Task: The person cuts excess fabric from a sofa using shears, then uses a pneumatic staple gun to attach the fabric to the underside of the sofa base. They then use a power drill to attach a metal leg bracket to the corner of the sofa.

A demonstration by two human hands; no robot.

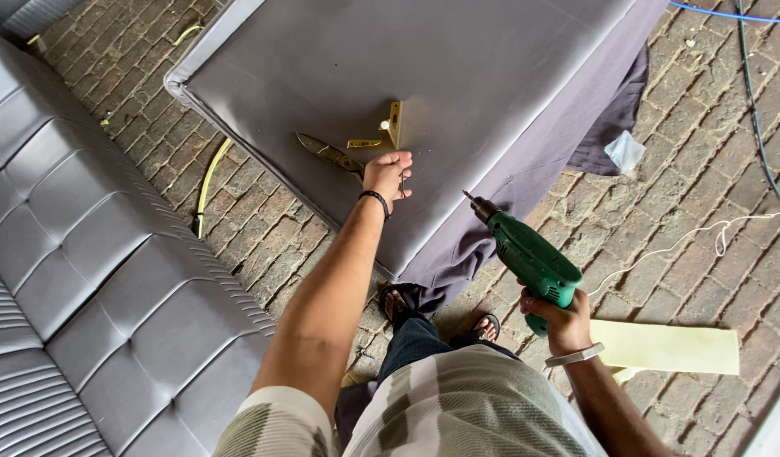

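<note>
My left hand (387, 175) reaches out over a grey upholstered panel (390, 68) and rests on it with its fingers curled, apparently pinching small screws. Just beyond the fingers lies a gold metal bracket (383, 134), and tin snips (326, 153) lie to its left. My right hand (561, 324) grips the handle of a green electric drill (529, 256), held low at my right side with its bit pointing up and left toward the panel's edge.
A grey tufted sofa section (85, 279) fills the left. Dark cloth (576, 127) hangs off the panel onto the brick floor. A pale yellow foam strip (669, 347), a white cord (703, 237), blue and dark cables (749, 76) and a yellow hose (208, 182) lie around. My sandalled feet (440, 313) stand below the panel.
</note>
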